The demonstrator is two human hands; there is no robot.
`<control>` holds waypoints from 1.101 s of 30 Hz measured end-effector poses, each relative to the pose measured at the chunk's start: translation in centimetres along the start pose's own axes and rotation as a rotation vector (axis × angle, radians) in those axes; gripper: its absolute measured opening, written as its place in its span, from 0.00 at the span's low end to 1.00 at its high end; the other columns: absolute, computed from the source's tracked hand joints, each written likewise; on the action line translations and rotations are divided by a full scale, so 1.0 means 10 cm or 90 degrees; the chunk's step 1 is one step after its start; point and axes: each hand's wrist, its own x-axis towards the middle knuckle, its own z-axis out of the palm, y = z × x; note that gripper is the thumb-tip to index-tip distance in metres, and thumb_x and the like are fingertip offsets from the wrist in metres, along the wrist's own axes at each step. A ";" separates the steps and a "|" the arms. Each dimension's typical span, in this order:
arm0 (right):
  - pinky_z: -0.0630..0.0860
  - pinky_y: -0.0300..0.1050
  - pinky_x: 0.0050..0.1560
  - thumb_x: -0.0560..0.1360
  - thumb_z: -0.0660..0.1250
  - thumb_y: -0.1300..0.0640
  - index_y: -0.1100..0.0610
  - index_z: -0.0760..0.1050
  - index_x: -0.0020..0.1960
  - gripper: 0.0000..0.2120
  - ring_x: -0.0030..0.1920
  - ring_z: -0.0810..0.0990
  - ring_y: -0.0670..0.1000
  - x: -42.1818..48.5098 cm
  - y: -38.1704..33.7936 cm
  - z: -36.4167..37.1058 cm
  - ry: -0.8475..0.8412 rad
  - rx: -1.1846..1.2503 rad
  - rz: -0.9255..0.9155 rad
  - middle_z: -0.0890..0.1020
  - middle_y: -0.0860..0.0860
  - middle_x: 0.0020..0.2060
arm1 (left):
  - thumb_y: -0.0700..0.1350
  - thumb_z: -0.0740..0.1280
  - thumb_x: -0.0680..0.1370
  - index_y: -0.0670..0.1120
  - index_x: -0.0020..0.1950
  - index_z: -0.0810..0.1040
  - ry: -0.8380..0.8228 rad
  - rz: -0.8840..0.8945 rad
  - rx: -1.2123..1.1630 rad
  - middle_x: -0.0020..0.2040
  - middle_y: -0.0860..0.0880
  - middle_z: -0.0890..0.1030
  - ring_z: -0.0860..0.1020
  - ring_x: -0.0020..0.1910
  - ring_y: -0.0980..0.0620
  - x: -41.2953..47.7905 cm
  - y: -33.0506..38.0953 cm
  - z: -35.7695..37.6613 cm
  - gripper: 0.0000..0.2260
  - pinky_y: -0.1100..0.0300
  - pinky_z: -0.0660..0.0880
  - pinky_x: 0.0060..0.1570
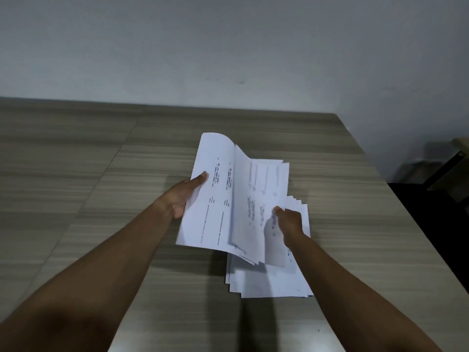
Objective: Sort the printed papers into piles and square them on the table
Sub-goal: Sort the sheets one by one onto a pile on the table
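Held sheets [218, 199], fanned: L hand [186, 196] grips left edge; R hand [289, 222] pinches right leaves. Rec.: peel one sheet only, lay flush on skewed pile [269, 280], table [101, 174].

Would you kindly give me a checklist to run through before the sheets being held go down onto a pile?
1. Left hand grips the held sheets at their left edge: ok.
2. Right hand pinches the turned part of the held sheets: ok.
3. Pile lying under the hands is squared: not ok, its edges are fanned.
4. Bare table left of the pile for a second one: ok.
5. Print sharp enough to sort by: cannot tell, it is blurred.
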 end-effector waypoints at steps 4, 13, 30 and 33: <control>0.77 0.47 0.43 0.77 0.61 0.63 0.60 0.74 0.39 0.09 0.35 0.76 0.53 0.14 0.29 -0.15 0.061 -0.143 0.014 0.76 0.55 0.36 | 0.54 0.66 0.79 0.44 0.68 0.77 0.004 -0.005 -0.026 0.63 0.43 0.82 0.82 0.58 0.45 -0.10 -0.03 -0.19 0.21 0.46 0.75 0.63; 0.60 0.58 0.69 0.77 0.64 0.48 0.57 0.66 0.72 0.26 0.69 0.65 0.64 0.09 0.46 0.03 0.211 -0.389 -0.077 0.66 0.62 0.70 | 0.55 0.66 0.79 0.45 0.67 0.78 0.040 -0.016 -0.072 0.62 0.43 0.82 0.84 0.55 0.45 -0.28 -0.21 -0.50 0.20 0.49 0.80 0.56; 0.68 0.43 0.50 0.81 0.59 0.53 0.62 0.72 0.65 0.17 0.49 0.74 0.52 -0.98 0.05 1.87 -0.283 -0.127 -0.052 0.78 0.57 0.59 | 0.50 0.73 0.75 0.43 0.61 0.81 0.320 0.015 -0.019 0.56 0.42 0.85 0.85 0.50 0.45 -1.09 -0.65 -1.47 0.18 0.53 0.80 0.51; 0.70 0.43 0.46 0.80 0.63 0.55 0.61 0.73 0.63 0.15 0.43 0.75 0.48 -1.07 0.17 2.15 -0.319 -0.151 -0.038 0.78 0.53 0.51 | 0.44 0.74 0.74 0.42 0.59 0.82 0.368 -0.006 -0.011 0.55 0.43 0.85 0.85 0.49 0.45 -1.26 -0.85 -1.73 0.15 0.53 0.80 0.49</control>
